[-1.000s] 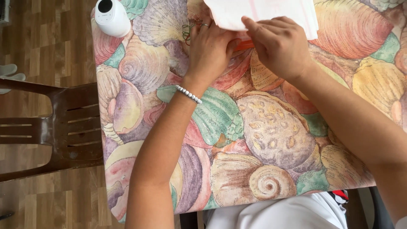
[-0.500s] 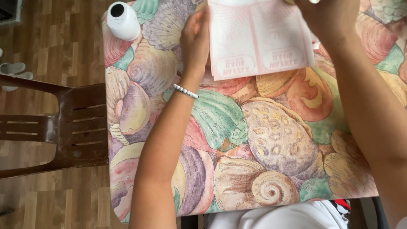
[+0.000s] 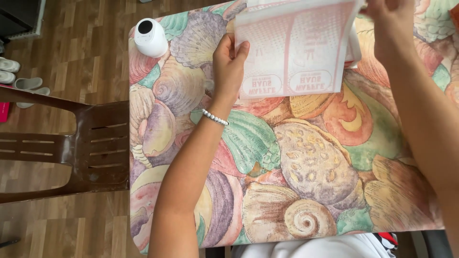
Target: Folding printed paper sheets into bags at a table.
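A pink-and-white printed paper sheet (image 3: 291,52) is lifted off the far middle of the table, held by both hands. My left hand (image 3: 228,67) grips its left edge, thumb on top; a white bead bracelet circles that wrist. My right hand (image 3: 392,19) pinches the sheet's upper right corner near the top of the view. More white paper lies under the sheet, mostly hidden. The table (image 3: 306,167) is covered with a cloth printed with large coloured seashells.
A small white round device (image 3: 150,37) with a dark top stands at the table's far left corner. A brown slatted chair (image 3: 71,145) sits left of the table on the wood floor. Pale slippers (image 3: 19,81) lie at the far left.
The camera view has shifted so the table sits lower and to the right. The sheet has been lifted and spread wider, with my right hand moving up to its right corner.
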